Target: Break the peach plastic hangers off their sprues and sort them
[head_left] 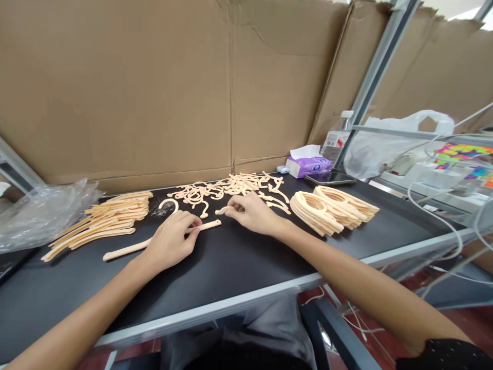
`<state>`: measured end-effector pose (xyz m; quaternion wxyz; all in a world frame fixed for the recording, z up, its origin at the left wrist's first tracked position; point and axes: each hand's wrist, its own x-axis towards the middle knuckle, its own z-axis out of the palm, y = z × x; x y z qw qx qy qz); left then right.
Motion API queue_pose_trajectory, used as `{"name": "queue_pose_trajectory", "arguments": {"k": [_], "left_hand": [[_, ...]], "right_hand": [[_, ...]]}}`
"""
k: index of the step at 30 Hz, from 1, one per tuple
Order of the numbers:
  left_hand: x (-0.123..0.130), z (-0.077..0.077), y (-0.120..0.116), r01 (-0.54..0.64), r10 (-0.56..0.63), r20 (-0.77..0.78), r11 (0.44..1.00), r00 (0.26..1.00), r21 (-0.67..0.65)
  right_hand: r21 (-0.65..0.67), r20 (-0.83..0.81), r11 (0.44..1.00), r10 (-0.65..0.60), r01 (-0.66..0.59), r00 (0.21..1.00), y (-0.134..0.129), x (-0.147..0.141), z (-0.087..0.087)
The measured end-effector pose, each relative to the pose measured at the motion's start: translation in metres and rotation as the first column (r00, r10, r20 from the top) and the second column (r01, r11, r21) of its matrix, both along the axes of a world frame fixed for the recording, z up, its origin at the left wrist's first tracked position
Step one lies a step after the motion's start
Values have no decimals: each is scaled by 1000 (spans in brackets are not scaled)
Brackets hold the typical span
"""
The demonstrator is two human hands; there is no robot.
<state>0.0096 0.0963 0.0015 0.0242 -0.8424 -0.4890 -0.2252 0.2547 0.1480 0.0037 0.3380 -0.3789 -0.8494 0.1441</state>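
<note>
My left hand [175, 239] is closed on a long beige plastic hanger bar [127, 250], pinching it near its right end, where a small hole shows. The bar lies low over the black tabletop. Just to the right, my right hand [252, 211] pinches a small curved beige piece [222, 210], partly covered by the fingers; it looks like one of the hanger hooks. The two held parts are apart. Beyond the hands spreads a loose pile of beige hanger hooks [198, 192]. One single hook [175, 205] lies by my left hand's knuckles.
A stack of long beige bars [115, 216] lies at left beside a clear plastic bag [50, 210]. Stacked beige pieces with round openings [316, 216] lie at right. Behind are a phone [331, 178], tissue pack [310, 165], water bottle [337, 139] and cardboard wall [154, 92].
</note>
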Motion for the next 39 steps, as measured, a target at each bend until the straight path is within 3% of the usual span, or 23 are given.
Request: {"name": "queue_pose_trajectory", "arguments": {"k": [21, 33, 39], "left_hand": [[8, 2, -11, -5, 11, -78, 997, 997, 76], [10, 1, -14, 39, -27, -131, 995, 991, 91], [8, -1, -11, 93, -85, -87, 991, 993, 96]], "right_hand": [[-89, 142, 995, -30, 43, 989, -13, 0, 10], [-81, 213, 995, -35, 54, 976, -12, -2, 8], [-104, 240, 993, -30, 57, 970, -10, -4, 8]]}}
